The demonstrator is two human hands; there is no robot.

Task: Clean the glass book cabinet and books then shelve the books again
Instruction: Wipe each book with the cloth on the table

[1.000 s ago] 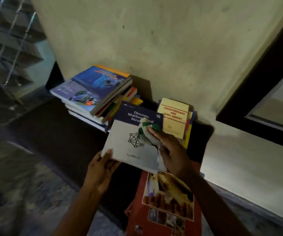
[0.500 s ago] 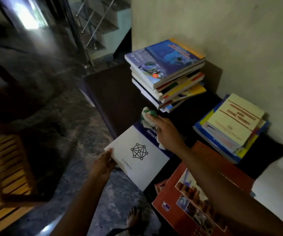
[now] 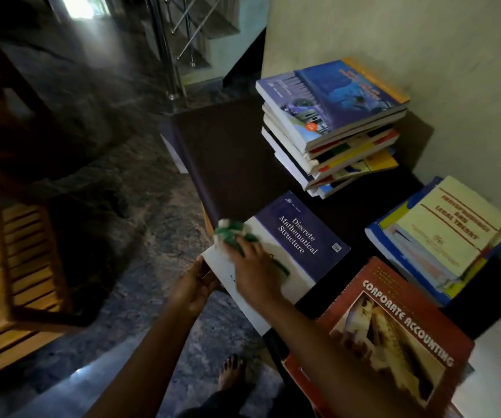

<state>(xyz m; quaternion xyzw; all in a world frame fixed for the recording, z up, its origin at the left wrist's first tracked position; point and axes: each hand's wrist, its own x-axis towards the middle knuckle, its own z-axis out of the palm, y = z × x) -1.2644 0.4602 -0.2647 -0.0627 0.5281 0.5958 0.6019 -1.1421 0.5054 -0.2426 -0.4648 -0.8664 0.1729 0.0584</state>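
Note:
A white and dark blue book titled Discrete Mathematical Structure (image 3: 300, 236) lies flat at the near edge of a dark table (image 3: 231, 158). My left hand (image 3: 193, 286) grips its near left corner, thumb on the cover. My right hand (image 3: 250, 271) rests on the white part of the cover and holds a green and white cloth (image 3: 232, 232) against it. The cloth sticks out past my fingers near the book's left edge.
A tall stack of books (image 3: 330, 122) stands against the wall at the back. A shorter stack with a cream cover (image 3: 445, 233) lies to the right. A red Corporate Accounting book (image 3: 393, 336) lies near me. A wooden slatted chair (image 3: 11, 260) and stair railing (image 3: 164, 46) are left.
The view has swung left and down. The book now lies flatter on the table, and my right hand with the cloth has slid from its top toward the left edge.

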